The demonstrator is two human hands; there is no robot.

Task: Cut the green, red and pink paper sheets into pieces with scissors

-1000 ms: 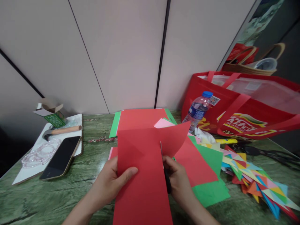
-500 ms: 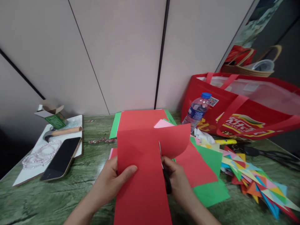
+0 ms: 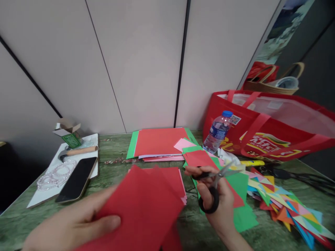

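My left hand [image 3: 78,221] grips a sheet of red paper [image 3: 138,205], thumb on top, low in the view and slightly blurred. Another red part shows under its lower right edge; whether it is a separate piece I cannot tell. To the right, my right hand [image 3: 223,200] has its fingers through the black handles of a pair of scissors [image 3: 216,180]. The scissors' blades are spread and point up and right, away from the red sheet. Behind the held sheet lies a small stack of red and pink paper [image 3: 171,174].
A larger paper stack [image 3: 162,141] lies by the wall. Green and red sheets [image 3: 239,184], folded colourful paper pieces [image 3: 293,205], a bottle [image 3: 217,132] and a red bag [image 3: 251,129] are at right. A phone [image 3: 77,179], hammer [image 3: 81,150] and small box [image 3: 69,134] are at left.
The scissors have come out of the red sheet and moved right, blades now spread. My left hand has moved down and left, tilting the paper.
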